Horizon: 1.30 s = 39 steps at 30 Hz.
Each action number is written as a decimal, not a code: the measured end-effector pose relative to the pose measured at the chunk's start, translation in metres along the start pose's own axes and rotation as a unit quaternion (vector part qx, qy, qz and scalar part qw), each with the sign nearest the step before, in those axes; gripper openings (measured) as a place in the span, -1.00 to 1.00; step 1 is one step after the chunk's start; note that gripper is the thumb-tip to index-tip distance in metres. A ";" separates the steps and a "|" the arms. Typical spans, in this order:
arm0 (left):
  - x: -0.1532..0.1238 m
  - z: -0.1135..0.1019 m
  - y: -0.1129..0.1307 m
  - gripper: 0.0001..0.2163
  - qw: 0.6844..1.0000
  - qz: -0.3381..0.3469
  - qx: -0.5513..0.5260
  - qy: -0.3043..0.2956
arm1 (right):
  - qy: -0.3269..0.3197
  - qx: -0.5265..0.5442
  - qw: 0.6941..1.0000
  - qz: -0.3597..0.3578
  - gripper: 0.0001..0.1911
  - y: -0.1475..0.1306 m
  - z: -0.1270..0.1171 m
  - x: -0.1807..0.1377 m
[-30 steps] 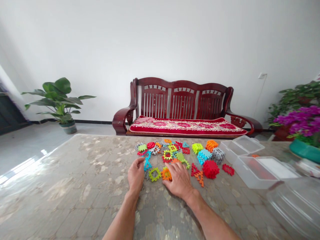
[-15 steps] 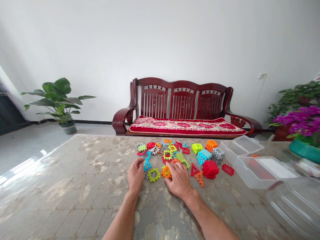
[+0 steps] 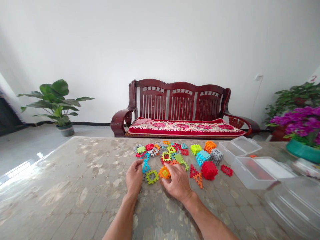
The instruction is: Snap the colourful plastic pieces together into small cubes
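Toothed plastic building pieces lie in a loose pile on the table. My right hand (image 3: 178,182) has its thumb and forefinger at the right edge of an orange square building piece (image 3: 164,172), pinching it at the near side of the pile. A lime-green square frame piece (image 3: 152,177) lies just left of that. My left hand (image 3: 134,176) is closed with curled fingers beside a blue triangle piece (image 3: 145,166); whatever its fingertips hold, if anything, is hidden. Behind my right hand are a green piece (image 3: 180,159) and a lime window piece (image 3: 166,156).
Sorted stacks stand to the right: red (image 3: 209,170), blue (image 3: 202,157), grey (image 3: 216,156), lime (image 3: 196,149) and orange (image 3: 210,146). Farther right are a clear plastic box (image 3: 252,176), a transparent lid (image 3: 295,203) and a flower pot (image 3: 302,150). A wooden bench (image 3: 181,100) stands beyond the table.
The view has shifted slightly left. My right hand has drawn back a little from the orange piece's middle, so more of that piece shows. My left hand stays closed near the blue triangle.
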<state>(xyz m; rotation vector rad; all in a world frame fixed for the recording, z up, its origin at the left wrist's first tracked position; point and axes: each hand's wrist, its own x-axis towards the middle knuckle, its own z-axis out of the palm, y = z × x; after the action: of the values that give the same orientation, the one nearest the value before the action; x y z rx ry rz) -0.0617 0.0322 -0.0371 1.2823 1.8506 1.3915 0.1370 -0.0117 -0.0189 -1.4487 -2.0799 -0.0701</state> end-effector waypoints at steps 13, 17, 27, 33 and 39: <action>0.000 -0.002 0.003 -0.73 0.999 -0.004 0.051 -0.010 | 0.118 0.041 0.989 0.083 -0.50 0.026 -0.055 0.033; 0.000 -0.002 0.003 -0.72 0.998 -0.010 0.059 -0.014 | 0.162 0.058 0.975 0.138 -0.51 0.077 -0.084 0.052; 0.002 0.000 0.002 -0.72 0.997 -0.018 0.072 -0.029 | 0.084 -0.097 0.957 0.260 -0.49 0.234 -0.138 0.070; 0.002 -0.001 0.005 -0.71 0.995 -0.004 0.091 -0.028 | 0.020 -0.159 0.940 0.301 -0.47 0.254 -0.129 0.067; 0.003 -0.001 0.004 -0.71 0.994 -0.001 0.102 -0.036 | 0.004 -0.164 0.937 0.309 -0.46 0.251 -0.121 0.070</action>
<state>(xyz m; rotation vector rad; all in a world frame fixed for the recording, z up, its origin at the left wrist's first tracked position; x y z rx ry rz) -0.0627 0.0344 -0.0329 1.4089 1.9840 1.1619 0.3920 0.1043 0.0439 -2.2402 -1.5615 -0.1772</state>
